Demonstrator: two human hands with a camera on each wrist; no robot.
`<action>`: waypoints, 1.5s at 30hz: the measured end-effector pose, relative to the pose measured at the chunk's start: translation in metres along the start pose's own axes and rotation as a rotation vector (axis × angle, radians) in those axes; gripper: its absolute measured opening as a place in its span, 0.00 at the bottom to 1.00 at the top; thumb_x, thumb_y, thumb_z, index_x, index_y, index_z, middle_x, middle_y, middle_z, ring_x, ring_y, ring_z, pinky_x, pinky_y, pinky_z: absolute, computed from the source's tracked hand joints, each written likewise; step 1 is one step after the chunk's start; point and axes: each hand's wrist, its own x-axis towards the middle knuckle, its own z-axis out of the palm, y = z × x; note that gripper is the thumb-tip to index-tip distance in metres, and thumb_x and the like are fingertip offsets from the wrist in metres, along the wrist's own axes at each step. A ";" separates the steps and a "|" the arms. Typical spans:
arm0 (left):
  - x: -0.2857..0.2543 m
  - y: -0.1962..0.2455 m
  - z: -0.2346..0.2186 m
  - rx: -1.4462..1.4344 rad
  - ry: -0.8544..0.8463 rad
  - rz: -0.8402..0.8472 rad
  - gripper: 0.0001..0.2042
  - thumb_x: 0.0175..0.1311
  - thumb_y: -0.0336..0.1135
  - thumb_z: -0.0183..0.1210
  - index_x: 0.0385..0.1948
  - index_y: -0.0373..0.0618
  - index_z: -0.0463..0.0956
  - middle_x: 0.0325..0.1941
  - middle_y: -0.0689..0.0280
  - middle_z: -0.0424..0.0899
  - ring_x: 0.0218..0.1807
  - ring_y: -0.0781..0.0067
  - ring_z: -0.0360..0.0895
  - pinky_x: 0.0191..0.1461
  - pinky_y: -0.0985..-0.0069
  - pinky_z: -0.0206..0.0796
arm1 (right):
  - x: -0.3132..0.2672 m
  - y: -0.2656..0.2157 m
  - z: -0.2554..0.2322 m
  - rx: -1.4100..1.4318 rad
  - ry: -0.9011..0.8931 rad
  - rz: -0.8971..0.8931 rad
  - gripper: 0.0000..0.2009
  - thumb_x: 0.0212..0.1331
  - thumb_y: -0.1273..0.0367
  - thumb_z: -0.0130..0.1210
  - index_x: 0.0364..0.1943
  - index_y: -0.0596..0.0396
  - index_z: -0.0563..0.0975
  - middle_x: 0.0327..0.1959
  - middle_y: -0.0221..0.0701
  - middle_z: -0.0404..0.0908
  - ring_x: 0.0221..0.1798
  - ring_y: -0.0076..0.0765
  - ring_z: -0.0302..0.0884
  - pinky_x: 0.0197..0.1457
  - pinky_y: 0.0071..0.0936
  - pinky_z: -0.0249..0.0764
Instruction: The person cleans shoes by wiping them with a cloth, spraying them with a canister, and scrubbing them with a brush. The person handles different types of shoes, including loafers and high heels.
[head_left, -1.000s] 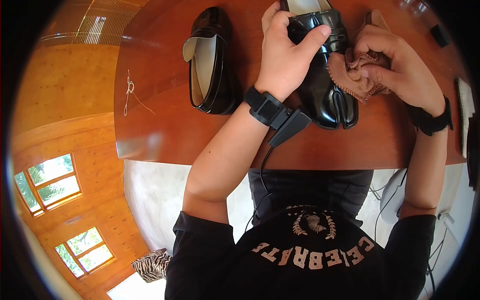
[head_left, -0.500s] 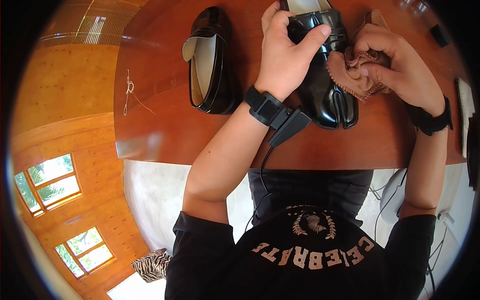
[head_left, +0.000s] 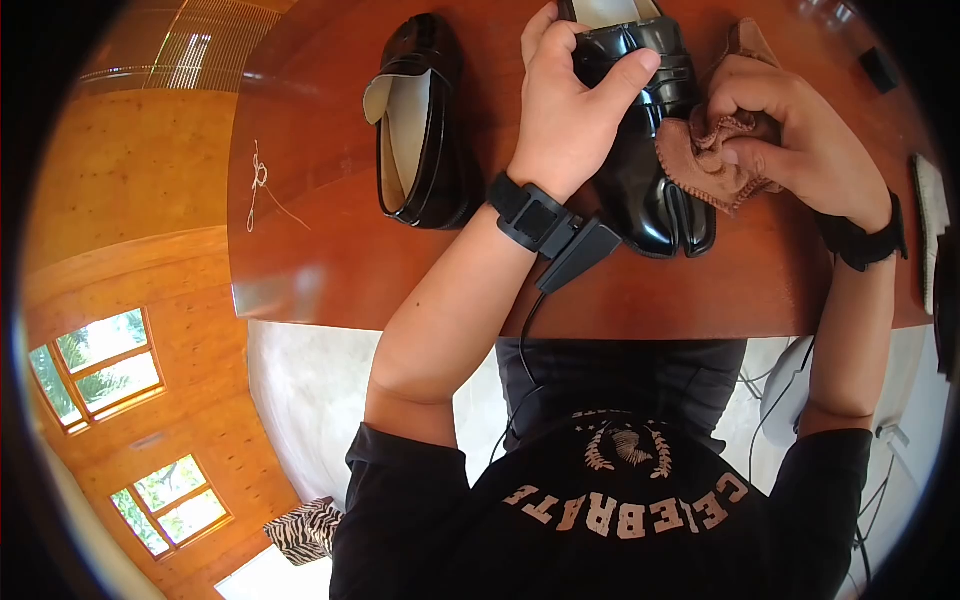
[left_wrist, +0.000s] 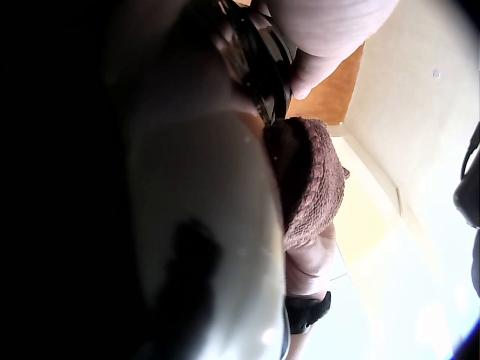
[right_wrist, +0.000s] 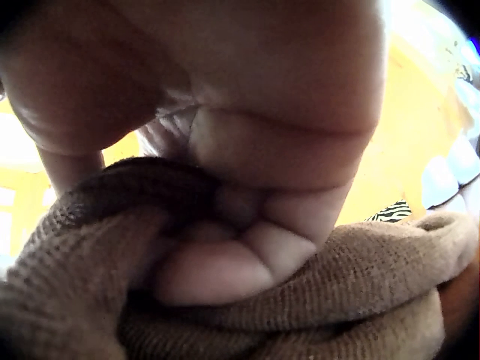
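Spreading across the top of the head view, the reddish-brown table point(head_left: 320, 265) wears a glossy finish, pale glints caught on it, its curved edge sweeping round by ten o'clock. And there at one o'clock is the black split-toe shoe point(head_left: 632, 165), toe aimed down toward six! The left hand point(head_left: 575, 115) has it gripped, thumb pressed over the strap, fingers curled about the side by the opening. Over at two, the right hand point(head_left: 800, 135) pinches a bunched brown cloth point(head_left: 720, 170) between thumb and fingers, and the cloth lies along the shoe's flank. Look to eleven: the second black shoe point(head_left: 440, 140) sits well apart, pale insole on show. At ten, a knotted pale string point(head_left: 262, 180) trails on the wood. Beyond the right hand, also at two, a small black block point(head_left: 880, 72); near three, a long pale item point(head_left: 932, 235) I can't make out. Now the room! Warm orange woodwork point(head_left: 150, 160) fills the nine-to-ten stretch, one window point(head_left: 122, 380) below it toward nine, another window point(head_left: 190, 518) at eight, greenery bright through both. Zebra-striped fabric point(head_left: 303, 528) pops out at seven, and a whitish floor point(head_left: 295, 400) shows past the table's near edge, round by eight.
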 end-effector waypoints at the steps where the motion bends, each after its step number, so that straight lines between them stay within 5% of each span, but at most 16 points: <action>1: 0.000 0.000 0.000 -0.008 0.000 0.007 0.14 0.68 0.36 0.66 0.43 0.32 0.78 0.57 0.64 0.74 0.55 0.76 0.75 0.60 0.76 0.68 | 0.000 0.001 0.001 0.011 0.019 0.018 0.09 0.53 0.76 0.62 0.37 0.60 0.77 0.36 0.30 0.75 0.45 0.37 0.64 0.53 0.32 0.65; 45: 0.000 -0.001 -0.001 0.047 0.012 0.021 0.16 0.67 0.39 0.67 0.44 0.32 0.78 0.60 0.63 0.73 0.57 0.74 0.74 0.61 0.75 0.68 | 0.000 0.003 0.000 -0.033 0.041 -0.002 0.11 0.53 0.75 0.64 0.40 0.61 0.77 0.35 0.32 0.75 0.44 0.37 0.65 0.53 0.32 0.65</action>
